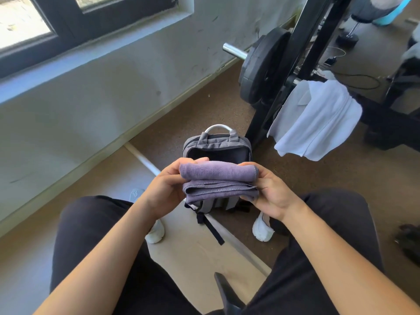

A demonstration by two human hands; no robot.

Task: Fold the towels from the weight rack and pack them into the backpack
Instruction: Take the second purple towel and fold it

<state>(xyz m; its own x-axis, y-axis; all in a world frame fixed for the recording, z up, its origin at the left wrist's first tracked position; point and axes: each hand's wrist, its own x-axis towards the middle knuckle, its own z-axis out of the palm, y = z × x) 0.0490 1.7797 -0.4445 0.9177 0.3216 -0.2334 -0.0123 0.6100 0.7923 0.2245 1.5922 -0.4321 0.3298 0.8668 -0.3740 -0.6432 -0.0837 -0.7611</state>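
Both of your hands are up in front of your knees with the towel between them. Your left hand grips the left end of the folded purple terry towel, fingers curled over the top roll and thumb toward you. Your right hand pinches the right end, fingertips on the upper fold and thumb by the stitched lower edges. The towel is a compact bundle of several layers, with a rounded fold on top and hemmed edges stacked beneath, and it is held level in the air.

Just behind and below the bundle, the small grey fabric backpack stands upright on the brown floor between your feet. Its main compartment is unzipped, the dark inside shows, and its pale carry handle arches over the top. The straps trail toward you across a tan mat.

To the right, a crumpled white towel hangs over a bar of the black steel weight rack. Just left of it is a black round weight plate on a chrome bar end.

You sit with black trousers on both legs and a white shoe on either side of the backpack.
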